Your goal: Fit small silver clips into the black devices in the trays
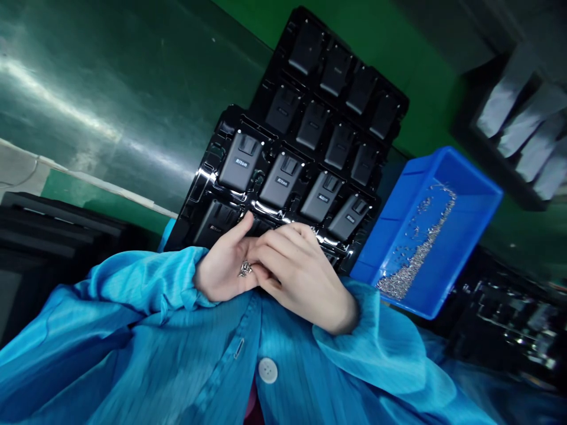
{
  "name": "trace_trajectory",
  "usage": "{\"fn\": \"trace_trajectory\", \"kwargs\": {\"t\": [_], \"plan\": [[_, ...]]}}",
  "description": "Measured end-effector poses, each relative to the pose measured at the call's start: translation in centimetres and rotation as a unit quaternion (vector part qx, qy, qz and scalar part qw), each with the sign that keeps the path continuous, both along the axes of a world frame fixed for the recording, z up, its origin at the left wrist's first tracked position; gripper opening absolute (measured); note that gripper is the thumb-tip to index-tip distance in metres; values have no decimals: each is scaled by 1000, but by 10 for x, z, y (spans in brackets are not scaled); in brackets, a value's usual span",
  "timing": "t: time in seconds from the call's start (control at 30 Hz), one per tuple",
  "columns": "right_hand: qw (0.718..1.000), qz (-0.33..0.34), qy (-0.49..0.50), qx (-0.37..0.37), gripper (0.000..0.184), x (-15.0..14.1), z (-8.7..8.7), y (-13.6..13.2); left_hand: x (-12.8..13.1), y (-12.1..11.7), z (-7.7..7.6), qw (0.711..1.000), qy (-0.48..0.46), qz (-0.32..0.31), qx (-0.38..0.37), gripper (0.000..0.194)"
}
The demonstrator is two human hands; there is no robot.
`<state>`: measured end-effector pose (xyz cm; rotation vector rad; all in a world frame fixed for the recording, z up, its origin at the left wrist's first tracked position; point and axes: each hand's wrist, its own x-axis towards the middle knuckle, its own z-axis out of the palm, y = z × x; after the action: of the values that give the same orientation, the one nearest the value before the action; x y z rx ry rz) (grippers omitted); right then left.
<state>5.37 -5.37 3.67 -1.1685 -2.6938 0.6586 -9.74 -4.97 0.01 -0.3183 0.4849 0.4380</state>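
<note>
My left hand (228, 265) lies palm up with its thumb raised, cupping a few small screw-like metal pieces (245, 269). Over that palm, my right hand (299, 274) is closed, its fingertips pinched together against the edge of the metal pieces. Whatever those fingertips hold is hidden. Both hands are above the near edge of a glossy black moulded tray (201, 180). Dark grey cases (282, 180) marked "Riton" sit in its pockets, each with small bright points at its upper corners. The hands cover part of the tray's nearer row.
A second black tray (325, 41) with similar dark cases is just beyond the first. To the right stands a tilted-looking blue bin (411, 236) with a heap of small metal pieces (401, 280). Dark stacked trays (57, 230) are at left; a box of pale items (527, 130) is upper right.
</note>
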Motion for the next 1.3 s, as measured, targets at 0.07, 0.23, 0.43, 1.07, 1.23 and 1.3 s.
{"fn": "trace_trajectory", "kwargs": {"t": [0.07,0.23,0.43,1.07,1.23,1.3], "plan": [[1000,6,-4,5,12,0,-1,0,0,1,0,1000,4,-5,-3,79],[1000,14,-10,7,13,1,-2,1,1,2,0,1000,6,-5,-11,79],[1000,11,12,-7,14,2,-2,0,2,2,2,1000,14,-10,-7,80],[1000,7,19,-22,15,3,-1,0,0,-2,-5,999,-32,-11,13,73],[998,-17,54,-25,13,3,-2,-1,0,-3,-7,997,-65,-4,35,74],[997,-24,72,-21,15,4,-4,-2,0,-3,-8,997,-72,1,39,76]]}}
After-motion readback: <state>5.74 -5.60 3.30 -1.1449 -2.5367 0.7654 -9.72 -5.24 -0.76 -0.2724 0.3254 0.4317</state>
